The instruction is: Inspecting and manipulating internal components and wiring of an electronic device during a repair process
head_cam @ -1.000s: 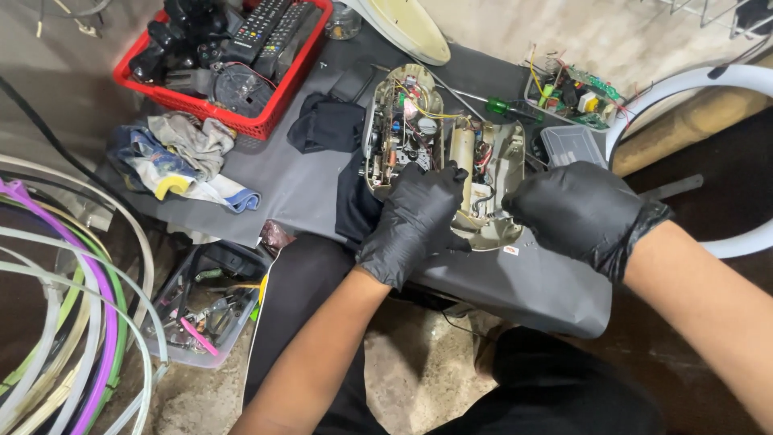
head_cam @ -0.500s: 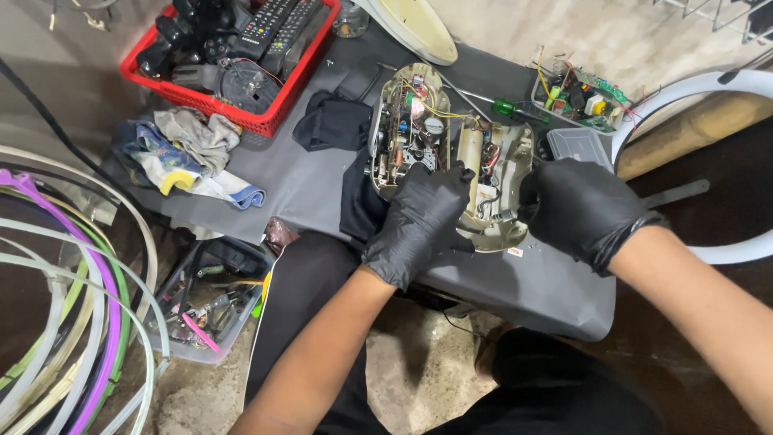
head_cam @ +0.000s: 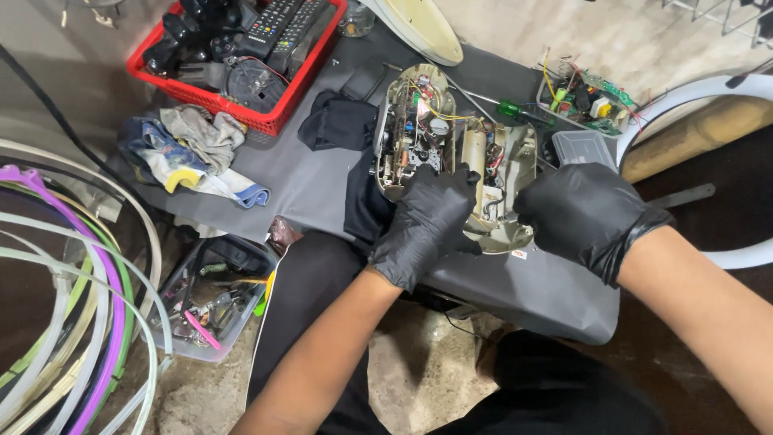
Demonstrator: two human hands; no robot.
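From the head camera, an opened cream appliance lies with its wiring and circuit parts exposed on the grey worktop, near its middle. The left hand, in a black glove, rests on the appliance's lower edge with its fingers curled against the casing. The gloved right hand presses against the right side of the casing, fingers bent; what they pinch cannot be told. A red basket of remote controls stands at the far left, crumpled rags beside it, and a green circuit board lies at the far right.
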